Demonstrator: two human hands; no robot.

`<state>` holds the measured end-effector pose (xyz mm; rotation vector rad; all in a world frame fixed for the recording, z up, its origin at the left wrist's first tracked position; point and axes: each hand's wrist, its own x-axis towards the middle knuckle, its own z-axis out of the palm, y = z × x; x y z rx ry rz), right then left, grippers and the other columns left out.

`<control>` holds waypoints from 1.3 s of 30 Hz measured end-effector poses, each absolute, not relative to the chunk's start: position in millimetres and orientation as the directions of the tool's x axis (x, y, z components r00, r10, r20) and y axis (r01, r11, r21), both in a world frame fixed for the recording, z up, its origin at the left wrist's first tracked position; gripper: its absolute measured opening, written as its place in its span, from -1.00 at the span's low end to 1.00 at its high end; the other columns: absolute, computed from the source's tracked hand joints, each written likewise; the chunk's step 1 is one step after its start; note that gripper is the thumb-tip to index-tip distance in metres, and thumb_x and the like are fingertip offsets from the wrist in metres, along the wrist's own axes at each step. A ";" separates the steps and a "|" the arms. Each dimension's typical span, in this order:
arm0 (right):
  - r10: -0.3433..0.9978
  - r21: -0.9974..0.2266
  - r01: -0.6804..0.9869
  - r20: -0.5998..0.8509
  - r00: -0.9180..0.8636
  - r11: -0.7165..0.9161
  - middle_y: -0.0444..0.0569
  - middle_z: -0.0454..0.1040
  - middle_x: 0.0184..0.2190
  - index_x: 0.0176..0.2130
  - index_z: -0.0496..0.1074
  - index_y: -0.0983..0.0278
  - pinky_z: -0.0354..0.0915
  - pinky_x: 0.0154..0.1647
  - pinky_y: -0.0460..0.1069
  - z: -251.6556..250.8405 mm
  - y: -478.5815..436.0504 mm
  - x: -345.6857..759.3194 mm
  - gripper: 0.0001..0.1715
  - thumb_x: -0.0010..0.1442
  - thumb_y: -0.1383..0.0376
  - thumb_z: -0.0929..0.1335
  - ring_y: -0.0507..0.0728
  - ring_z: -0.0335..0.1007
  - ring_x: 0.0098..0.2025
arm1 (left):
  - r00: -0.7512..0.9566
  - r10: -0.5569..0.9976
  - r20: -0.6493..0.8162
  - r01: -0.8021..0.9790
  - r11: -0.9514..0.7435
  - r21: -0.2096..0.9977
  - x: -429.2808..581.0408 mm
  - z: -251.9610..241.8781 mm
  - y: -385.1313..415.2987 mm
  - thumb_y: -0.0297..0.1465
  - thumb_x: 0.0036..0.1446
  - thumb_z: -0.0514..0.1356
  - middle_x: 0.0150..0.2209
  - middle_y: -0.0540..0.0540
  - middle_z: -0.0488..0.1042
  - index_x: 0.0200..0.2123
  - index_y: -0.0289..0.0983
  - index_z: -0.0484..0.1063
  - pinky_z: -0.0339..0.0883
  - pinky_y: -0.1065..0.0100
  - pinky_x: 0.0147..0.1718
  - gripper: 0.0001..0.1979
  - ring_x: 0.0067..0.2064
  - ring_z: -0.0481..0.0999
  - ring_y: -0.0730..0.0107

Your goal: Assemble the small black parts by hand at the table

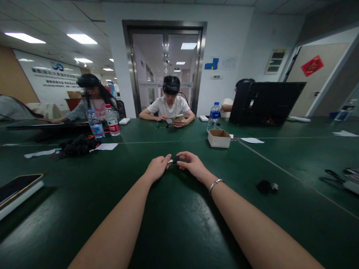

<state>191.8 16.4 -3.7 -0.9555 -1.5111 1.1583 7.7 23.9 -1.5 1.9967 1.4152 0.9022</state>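
Note:
Between my hands, over the green table [172, 238], is a small black object with a silver section [174, 161]; its exact kind is too small to make out. My left hand [157, 167] is closed in a pinch at its silver end. From the other side, the curled fingers and thumb of my right hand [194, 165] close around the black end. A silver bracelet [215, 186] circles my right wrist. Fingers cover part of the object.
A small open box [219, 139] and a water bottle [213, 117] stand ahead right. Two bottles [96, 124] and a black tangled bundle [75, 147] are ahead left. A small black item [266, 186] lies right, a phone on a white box [18, 193] left. People sit opposite.

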 end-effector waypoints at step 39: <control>0.957 -0.092 0.974 0.188 0.223 -0.209 0.28 0.37 -0.06 0.05 0.32 0.27 0.27 -0.19 0.26 59.7 -102.9 358.6 -0.27 0.05 -0.12 0.24 0.42 0.34 -0.09 | -0.066 0.989 0.129 0.950 0.024 0.310 -231.7 22.2 -56.6 -0.08 0.08 -0.07 -0.26 -0.03 0.45 -0.22 -0.09 0.32 0.25 0.22 -0.20 -0.67 -0.20 0.42 0.20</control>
